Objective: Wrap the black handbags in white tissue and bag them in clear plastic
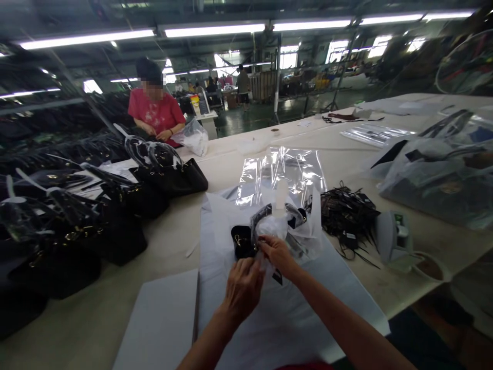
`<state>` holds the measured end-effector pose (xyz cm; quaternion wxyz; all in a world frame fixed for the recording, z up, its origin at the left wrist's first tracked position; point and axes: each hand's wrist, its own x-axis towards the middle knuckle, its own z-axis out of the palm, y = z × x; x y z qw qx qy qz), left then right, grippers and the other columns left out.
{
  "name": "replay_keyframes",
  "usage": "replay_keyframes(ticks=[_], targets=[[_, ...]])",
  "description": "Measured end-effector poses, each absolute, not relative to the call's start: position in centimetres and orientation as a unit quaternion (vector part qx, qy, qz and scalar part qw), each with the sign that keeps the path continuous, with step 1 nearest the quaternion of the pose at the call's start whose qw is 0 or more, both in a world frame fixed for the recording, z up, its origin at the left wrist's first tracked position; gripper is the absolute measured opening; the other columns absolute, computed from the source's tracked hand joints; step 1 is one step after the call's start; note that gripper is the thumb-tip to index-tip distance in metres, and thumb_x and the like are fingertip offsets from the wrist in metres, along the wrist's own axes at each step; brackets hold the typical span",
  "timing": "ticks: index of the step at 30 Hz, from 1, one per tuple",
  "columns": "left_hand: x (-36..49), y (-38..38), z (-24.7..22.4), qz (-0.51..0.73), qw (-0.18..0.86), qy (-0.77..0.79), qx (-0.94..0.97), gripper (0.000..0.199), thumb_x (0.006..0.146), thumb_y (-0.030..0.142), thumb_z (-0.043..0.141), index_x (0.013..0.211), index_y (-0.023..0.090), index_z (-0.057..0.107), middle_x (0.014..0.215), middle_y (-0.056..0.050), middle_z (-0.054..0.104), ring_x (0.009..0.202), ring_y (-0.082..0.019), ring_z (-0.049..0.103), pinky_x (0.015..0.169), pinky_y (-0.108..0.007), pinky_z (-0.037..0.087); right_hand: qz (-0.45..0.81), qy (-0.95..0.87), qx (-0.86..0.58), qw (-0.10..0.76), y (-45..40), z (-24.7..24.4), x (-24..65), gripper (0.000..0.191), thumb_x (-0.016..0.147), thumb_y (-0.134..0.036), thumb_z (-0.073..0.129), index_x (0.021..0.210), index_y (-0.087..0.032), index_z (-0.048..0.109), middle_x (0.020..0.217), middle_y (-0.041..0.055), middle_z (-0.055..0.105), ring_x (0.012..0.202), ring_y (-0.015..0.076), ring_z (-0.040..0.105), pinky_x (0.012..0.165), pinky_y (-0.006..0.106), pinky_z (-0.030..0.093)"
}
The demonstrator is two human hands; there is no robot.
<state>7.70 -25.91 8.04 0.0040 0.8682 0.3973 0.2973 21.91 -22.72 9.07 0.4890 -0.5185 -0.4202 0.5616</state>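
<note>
A black handbag [242,241] with gold hardware lies in front of me amid translucent white plastic [314,226]. Its curved handle [254,222] is wrapped in clear film, and a white tag [282,194] stands up by it. My right hand [278,255] pinches the thin plastic wrap at the near base of the handle. Just to its left, my left hand [242,288] has its fingers curled together at the bag's near side; what they grip is hidden. Under the bag spreads a pale blue-grey sheet [308,318].
Several black handbags [169,177] stand along the left. Clear plastic sleeves [296,167] lie beyond my work. To the right are a heap of black straps with tags [348,210], a tape dispenser [395,239] and a bagged handbag [442,185]. Across the table stands a person in red [156,113].
</note>
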Motion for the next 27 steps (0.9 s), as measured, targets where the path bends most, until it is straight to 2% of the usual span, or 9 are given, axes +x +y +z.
replay_keyframes(ticks=[2, 4, 6, 8, 12, 15, 20, 24, 27], targets=[[7.1, -24.4, 9.6, 0.367, 0.099, 0.435, 0.816, 0.023, 0.09, 0.017, 0.04, 0.105, 0.015, 0.057, 0.096, -0.01, 0.061, 0.088, -0.019, 0.058, 0.078, -0.032, 0.049, 0.583, -0.451, -0.502, 0.451, -22.3, 9.3, 22.3, 0.024, 0.069, -0.041, 0.057, 0.073, -0.018, 0.06, 0.047, -0.0073, 0.042, 0.045, 0.007, 0.033, 0.044, 0.021, 0.024], [6.9, -22.4, 10.5, 0.374, 0.224, 0.457, 0.775, 0.027, 0.087, 0.012, 0.039, 0.107, 0.015, 0.057, 0.101, -0.009, 0.061, 0.092, -0.018, 0.058, 0.081, -0.03, 0.048, 0.593, -0.485, -0.494, 0.411, -22.0, 9.6, 22.8, 0.021, 0.071, -0.038, 0.054, 0.071, -0.018, 0.058, 0.047, -0.0079, 0.04, 0.043, 0.0065, 0.031, 0.043, 0.021, 0.024], [7.2, -20.5, 10.9, 0.336, 0.321, 0.448, 0.763, 0.029, 0.082, 0.009, 0.042, 0.106, 0.016, 0.058, 0.098, -0.006, 0.062, 0.087, -0.016, 0.059, 0.078, -0.026, 0.048, 0.582, -0.524, -0.499, 0.37, -21.6, 9.8, 23.3, 0.018, 0.073, -0.035, 0.051, 0.07, -0.018, 0.057, 0.046, -0.008, 0.039, 0.042, 0.0062, 0.031, 0.043, 0.021, 0.024], [7.7, -19.1, 10.9, 0.305, 0.36, 0.427, 0.771, 0.027, 0.078, 0.007, 0.046, 0.098, 0.016, 0.062, 0.09, -0.003, 0.064, 0.08, -0.014, 0.06, 0.073, -0.023, 0.048, 0.562, -0.556, -0.509, 0.34, -21.3, 9.7, 23.7, 0.017, 0.073, -0.03, 0.048, 0.069, -0.017, 0.057, 0.046, -0.0073, 0.04, 0.042, 0.0064, 0.032, 0.044, 0.021, 0.024], [8.6, -18.0, 10.5, 0.267, 0.372, 0.411, 0.789, 0.016, 0.074, 0.008, 0.052, 0.078, 0.015, 0.065, 0.075, 0.0, 0.062, 0.069, -0.012, 0.058, 0.064, -0.02, 0.045, 0.531, -0.583, -0.529, 0.313, -20.8, 9.6, 24.0, 0.015, 0.071, -0.024, 0.048, 0.061, -0.017, 0.057, 0.044, -0.006, 0.043, 0.042, 0.0076, 0.037, 0.043, 0.022, 0.025], [8.5, -17.9, 10.2, 0.258, 0.348, 0.436, 0.789, 0.011, 0.074, 0.009, 0.055, 0.072, 0.015, 0.064, 0.068, 0.001, 0.059, 0.065, -0.012, 0.056, 0.061, -0.02, 0.042, 0.503, -0.585, -0.553, 0.315, -21.1, 9.5, 24.0, 0.015, 0.072, -0.024, 0.05, 0.059, -0.018, 0.055, 0.046, -0.0046, 0.048, 0.043, 0.0089, 0.042, 0.045, 0.022, 0.028], [7.1, -19.0, 9.8, 0.26, 0.276, 0.488, 0.786, 0.016, 0.08, 0.012, 0.051, 0.071, 0.017, 0.063, 0.071, -0.001, 0.056, 0.065, -0.013, 0.054, 0.062, -0.023, 0.039, 0.416, -0.571, -0.607, 0.364, -23.1, 8.7, 23.9, 0.012, 0.074, -0.029, 0.053, 0.083, -0.02, 0.055, 0.061, -0.0024, 0.059, 0.056, 0.0135, 0.055, 0.056, 0.025, 0.04], [5.9, -20.7, 9.4, 0.273, 0.231, 0.499, 0.789, 0.018, 0.084, 0.016, 0.048, 0.073, 0.019, 0.062, 0.079, -0.002, 0.058, 0.068, -0.014, 0.053, 0.063, -0.024, 0.039, 0.378, -0.572, -0.627, 0.369, -24.6, 7.4, 23.6, 0.011, 0.075, -0.032, 0.053, 0.078, -0.021, 0.053, 0.066, -0.0011, 0.06, 0.062, 0.0149, 0.055, 0.06, 0.027, 0.04], [5.6, -21.8, 9.2, 0.315, 0.19, 0.432, 0.823, 0.025, 0.087, 0.018, 0.043, 0.069, 0.019, 0.06, 0.081, -0.004, 0.06, 0.075, -0.015, 0.054, 0.068, -0.025, 0.042, 0.401, -0.553, -0.625, 0.378, -25.0, 6.9, 23.3, 0.012, 0.075, -0.032, 0.052, 0.07, -0.021, 0.05, 0.061, -0.0018, 0.057, 0.058, 0.0142, 0.053, 0.058, 0.026, 0.039]])
